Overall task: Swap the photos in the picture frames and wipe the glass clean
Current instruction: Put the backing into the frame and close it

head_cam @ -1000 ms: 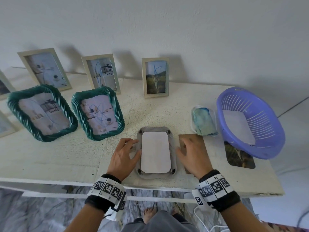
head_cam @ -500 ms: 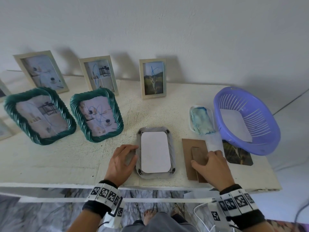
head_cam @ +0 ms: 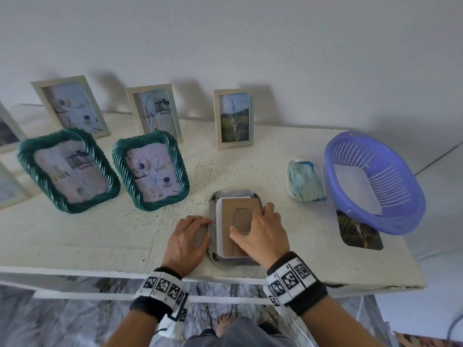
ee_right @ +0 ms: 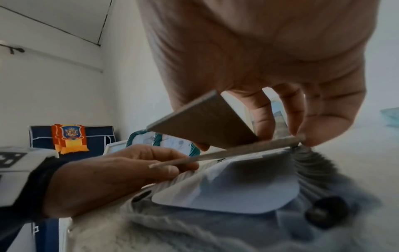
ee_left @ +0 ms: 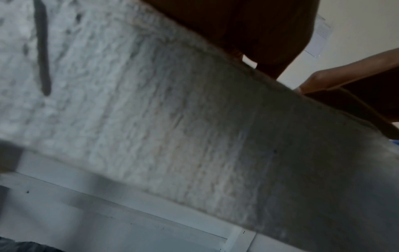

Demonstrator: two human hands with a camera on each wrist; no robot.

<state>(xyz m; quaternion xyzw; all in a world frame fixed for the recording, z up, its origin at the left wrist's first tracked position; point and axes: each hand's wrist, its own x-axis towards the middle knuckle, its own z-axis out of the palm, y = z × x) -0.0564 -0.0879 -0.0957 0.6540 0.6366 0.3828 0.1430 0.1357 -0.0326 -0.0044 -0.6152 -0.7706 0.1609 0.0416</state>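
Note:
A grey frame lies face down near the table's front edge, with the white back of a photo in it. My right hand pinches the brown backing board by its edges and holds it tilted just over the photo back. The board's stand flap sticks up under the right hand. My left hand curls its fingers over the frame's left rim. It shows again in the right wrist view as the left hand against the ribbed frame.
Two green rope-edged frames stand at the left, with beige frames behind against the wall. At the right are a blue-stained cloth, a purple basket and a loose photo.
My right hand took the brown backing board from the table right of the frame and carried it left over the photo back. The left hand stayed at the frame's left rim.

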